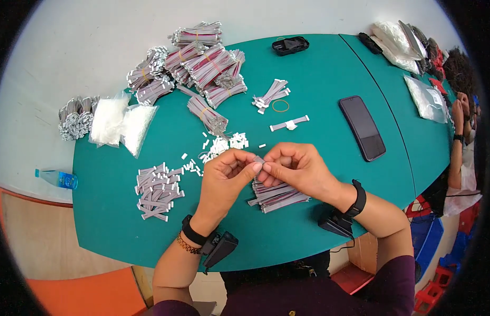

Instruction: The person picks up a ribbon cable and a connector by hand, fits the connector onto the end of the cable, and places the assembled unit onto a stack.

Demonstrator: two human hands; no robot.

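Between the fingertips of my left hand [226, 179] and my right hand [300, 167] is a short grey ribbon cable [259, 160], pinched from both sides; its ends are mostly hidden by the fingers. Under my right hand lies a row of grey ribbon cables [280, 197] with white ends. Just beyond my left hand sits a heap of small white connector pieces [237, 141], some scattered toward the left. A loose pile of short ribbon cables [158, 192] with white ends lies left of my left hand.
Rubber-banded cable bundles [208, 66] are stacked at the back left, beside bags of white pieces [137, 126]. A black phone [362, 128] lies to the right. A water bottle [57, 178] is at the left edge. At far right, another person's hands [459, 111] are near plastic bags.
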